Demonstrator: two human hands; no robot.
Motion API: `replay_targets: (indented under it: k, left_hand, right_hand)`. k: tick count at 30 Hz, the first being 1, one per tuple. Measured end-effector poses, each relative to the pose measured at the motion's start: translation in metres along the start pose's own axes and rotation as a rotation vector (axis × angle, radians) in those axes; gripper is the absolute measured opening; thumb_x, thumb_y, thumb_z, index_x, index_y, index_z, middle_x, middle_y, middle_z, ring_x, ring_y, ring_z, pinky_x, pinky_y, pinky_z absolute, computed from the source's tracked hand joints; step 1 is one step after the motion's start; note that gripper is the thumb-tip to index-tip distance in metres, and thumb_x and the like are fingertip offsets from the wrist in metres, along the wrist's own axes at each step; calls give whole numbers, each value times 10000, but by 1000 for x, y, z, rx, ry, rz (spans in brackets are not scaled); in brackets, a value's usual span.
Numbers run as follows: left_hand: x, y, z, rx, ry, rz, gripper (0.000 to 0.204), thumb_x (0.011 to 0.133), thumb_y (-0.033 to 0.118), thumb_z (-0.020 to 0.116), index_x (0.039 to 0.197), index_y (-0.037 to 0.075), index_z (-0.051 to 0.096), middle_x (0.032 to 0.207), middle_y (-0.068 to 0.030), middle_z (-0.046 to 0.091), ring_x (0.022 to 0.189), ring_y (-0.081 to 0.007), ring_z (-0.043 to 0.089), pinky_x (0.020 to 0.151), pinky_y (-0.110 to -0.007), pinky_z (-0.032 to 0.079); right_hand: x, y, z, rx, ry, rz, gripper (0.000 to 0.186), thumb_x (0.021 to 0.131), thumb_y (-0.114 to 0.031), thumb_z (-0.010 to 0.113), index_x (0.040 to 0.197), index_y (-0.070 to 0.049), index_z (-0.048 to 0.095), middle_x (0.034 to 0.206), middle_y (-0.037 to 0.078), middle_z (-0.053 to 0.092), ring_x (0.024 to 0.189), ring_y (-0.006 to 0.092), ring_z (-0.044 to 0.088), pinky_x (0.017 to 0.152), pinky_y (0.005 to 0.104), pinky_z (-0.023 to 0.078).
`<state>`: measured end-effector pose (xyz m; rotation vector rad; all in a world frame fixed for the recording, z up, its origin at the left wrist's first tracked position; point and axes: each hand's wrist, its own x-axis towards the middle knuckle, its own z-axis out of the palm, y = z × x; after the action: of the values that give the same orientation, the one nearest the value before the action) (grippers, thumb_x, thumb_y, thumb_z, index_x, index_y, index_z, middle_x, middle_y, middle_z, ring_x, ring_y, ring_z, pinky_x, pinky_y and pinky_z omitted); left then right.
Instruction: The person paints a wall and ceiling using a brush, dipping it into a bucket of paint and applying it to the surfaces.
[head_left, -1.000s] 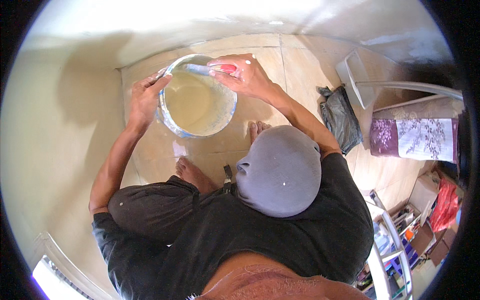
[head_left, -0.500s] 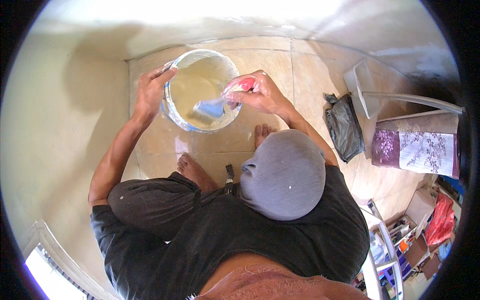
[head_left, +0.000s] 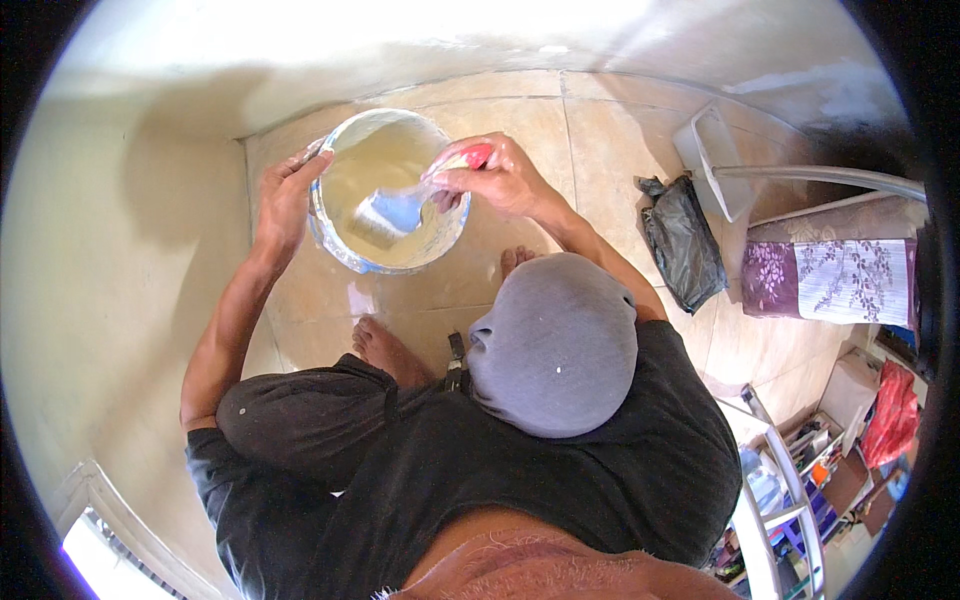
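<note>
Above the tiled floor point(head_left: 520, 110), near the wall point(head_left: 90, 220), the left hand point(head_left: 285, 200) has its grip clamped on the left rim of the bucket point(head_left: 447, 228), while the right hand point(head_left: 500, 178) has its grip wrapped around the red-handled tool point(head_left: 400, 210), whose broad pale end, blurred, reaches over the cream liquid point(head_left: 357, 175) inside. If the tool swings hard or knocks the rim, liquid could splash onto the tiled floor; smeared fingers might let the handle slip; and with only one hand steadying it, the bucket may tip or skid, though its base is hidden. Compared with a second ago, the tool's end has left the far rim for the nearer liquid, while the left hand still holds its place.
</note>
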<state>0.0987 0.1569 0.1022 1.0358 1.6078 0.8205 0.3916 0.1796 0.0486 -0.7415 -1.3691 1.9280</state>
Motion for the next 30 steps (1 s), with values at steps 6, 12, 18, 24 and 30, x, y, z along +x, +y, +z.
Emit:
replay_targets:
  k: [6,12,18,24,30]
  left_hand:
    - [-1,-2,1,-35,18,18,361,949,208,673,1189,-60,703,1101,-74,714,980,-130,628,913,-273,470]
    - [2,-7,-3,-69,20,-8,366,939,209,688,1186,-60,705,1086,-67,709,968,-127,619,899,-267,469]
    - [8,-16,-4,1,26,43,335,958,235,660,1181,-11,699,961,-26,716,770,-79,636,660,-226,472]
    - [5,-7,1,-31,27,-26,312,958,217,651,1142,-28,708,985,-44,715,834,-104,635,760,-256,479]
    - [16,-38,-18,-143,9,-39,302,976,213,619,1142,-29,691,945,-39,709,808,-102,640,712,-254,492]
  right_hand:
    - [1,9,4,-88,-76,8,208,929,-98,699,1056,67,713,868,152,746,758,208,732,691,333,600]
    - [6,16,7,84,-78,-25,206,915,-122,733,1032,47,730,855,133,750,736,164,723,673,291,587]
    - [22,24,-3,-393,271,-380,270,909,-159,750,1143,-26,737,987,140,764,817,160,722,727,311,595]
    - [2,23,-17,-543,405,-522,259,919,-27,701,1172,30,709,1007,155,754,922,214,737,803,300,602]
    - [-25,40,-64,-73,806,-376,250,938,-22,671,1157,98,684,1000,179,742,902,211,735,813,301,593]
